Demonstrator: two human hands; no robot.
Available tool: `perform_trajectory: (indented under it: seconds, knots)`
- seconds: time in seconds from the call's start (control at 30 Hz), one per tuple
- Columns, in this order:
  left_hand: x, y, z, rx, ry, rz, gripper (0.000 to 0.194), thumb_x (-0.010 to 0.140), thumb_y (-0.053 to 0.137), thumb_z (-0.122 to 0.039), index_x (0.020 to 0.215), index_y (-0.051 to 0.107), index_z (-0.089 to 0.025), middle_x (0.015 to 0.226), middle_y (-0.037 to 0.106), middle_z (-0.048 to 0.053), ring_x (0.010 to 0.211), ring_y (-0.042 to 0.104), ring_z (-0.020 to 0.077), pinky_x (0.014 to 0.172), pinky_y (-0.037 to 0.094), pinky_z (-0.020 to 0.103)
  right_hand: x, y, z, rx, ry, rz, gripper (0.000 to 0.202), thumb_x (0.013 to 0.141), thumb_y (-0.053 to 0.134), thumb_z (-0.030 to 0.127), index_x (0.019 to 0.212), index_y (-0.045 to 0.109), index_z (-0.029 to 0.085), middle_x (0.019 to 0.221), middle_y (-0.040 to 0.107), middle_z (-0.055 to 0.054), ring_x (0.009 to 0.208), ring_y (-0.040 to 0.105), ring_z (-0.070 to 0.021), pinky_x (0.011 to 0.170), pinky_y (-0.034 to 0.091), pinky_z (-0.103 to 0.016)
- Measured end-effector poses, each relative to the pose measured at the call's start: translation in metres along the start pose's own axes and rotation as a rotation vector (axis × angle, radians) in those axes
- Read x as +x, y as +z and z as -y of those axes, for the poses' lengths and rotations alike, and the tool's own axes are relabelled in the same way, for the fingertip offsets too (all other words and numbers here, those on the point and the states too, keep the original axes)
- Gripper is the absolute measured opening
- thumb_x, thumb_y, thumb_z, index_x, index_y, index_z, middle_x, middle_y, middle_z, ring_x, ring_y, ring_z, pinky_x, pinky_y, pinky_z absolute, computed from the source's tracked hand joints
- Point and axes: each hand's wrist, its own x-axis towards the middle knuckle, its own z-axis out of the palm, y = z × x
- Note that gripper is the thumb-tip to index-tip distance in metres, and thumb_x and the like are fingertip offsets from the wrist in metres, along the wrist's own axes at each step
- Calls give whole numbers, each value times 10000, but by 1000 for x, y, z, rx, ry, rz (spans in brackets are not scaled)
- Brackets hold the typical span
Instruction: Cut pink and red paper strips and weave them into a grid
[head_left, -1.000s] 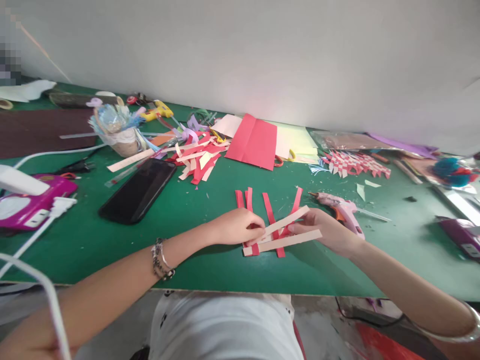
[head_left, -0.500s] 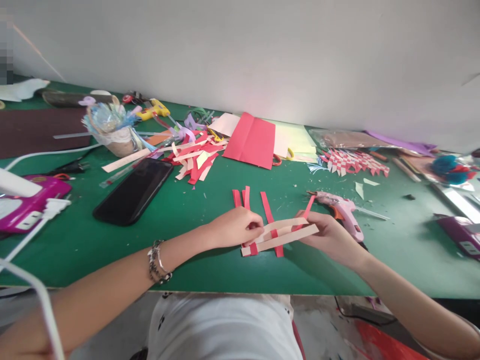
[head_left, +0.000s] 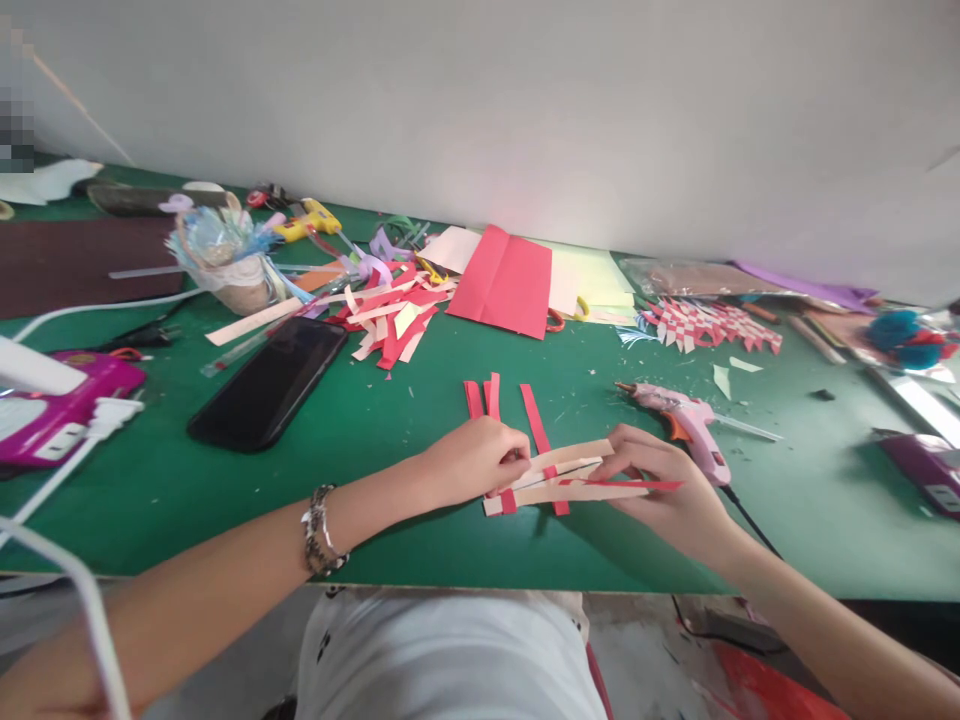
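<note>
Cream and red paper strips cross each other near the table's front edge. My left hand [head_left: 480, 458] has its fingers closed on the left end of the woven strips [head_left: 508, 501], resting on the table. From the right, my right hand [head_left: 660, 480] grips the right part of the cream strips [head_left: 600, 491], with a red strip [head_left: 664, 486] lying nearly level across its fingers. Another red strip [head_left: 535, 418] runs under the cream ones, and shorter red strip ends [head_left: 492, 395] stick out beyond my left hand.
A pink glue gun [head_left: 694, 420] lies just beyond my right hand. A black phone [head_left: 270, 382] is at the left, near a heap of cut strips [head_left: 397, 310]. Red folded paper [head_left: 504, 283] and a checkered woven piece [head_left: 712, 325] lie farther back.
The red strip at my right hand has swung from pointing up and away to lying nearly level, pointing right. My right hand has shifted slightly right, and the front cream strip's right end is lower.
</note>
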Motion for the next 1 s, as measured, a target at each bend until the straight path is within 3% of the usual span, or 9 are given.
perform_trajectory:
  seconds: [0.23,0.33,0.43,0.63,0.8,0.9,1.0]
  knots:
    - [0,1,-1,103,59,-17,190,750,438,-76,594,526,-139,572,507,-24,500,431,80,496,274,196,2,1,4,-413,-306,-260,103,781,575,196,713,642,235,983,515,-60,884,490,-198,710,413,-337]
    - [1,3,0,136,49,-12,170,773,455,-111,643,560,-140,627,516,-14,538,445,89,508,286,199,1,0,10,-508,-434,-246,99,804,555,196,743,626,228,1023,539,-64,915,492,-208,746,398,-362]
    - [0,3,0,155,53,0,168,800,462,-152,710,604,-150,687,524,-6,573,466,94,532,309,201,0,-1,14,-541,-511,-154,72,815,545,180,777,598,211,1013,580,-63,911,524,-199,725,388,-357]
    - [-2,4,-3,213,48,8,256,873,411,-238,814,650,-167,727,535,6,605,490,96,541,337,195,-1,-1,12,-413,-437,-71,57,826,525,241,824,582,244,1023,588,-53,922,533,-193,739,406,-359]
    - [-2,10,0,368,101,23,272,899,397,-298,1113,561,-263,801,533,-2,661,510,106,505,327,184,-5,-1,9,-418,-440,-60,88,801,554,189,850,588,254,1049,589,-49,942,527,-207,766,382,-370]
    - [-2,10,0,446,85,38,273,903,383,-309,1111,559,-291,793,496,-9,583,478,92,463,292,188,-3,0,9,-375,-400,-20,88,808,543,166,858,570,233,1006,615,-49,871,554,-186,767,359,-366]
    - [-3,5,-5,442,46,74,267,897,392,-297,1093,573,-287,785,471,-11,534,446,80,448,271,190,3,1,6,-285,-266,29,87,813,527,165,856,563,231,923,634,-28,793,568,-161,795,346,-371]
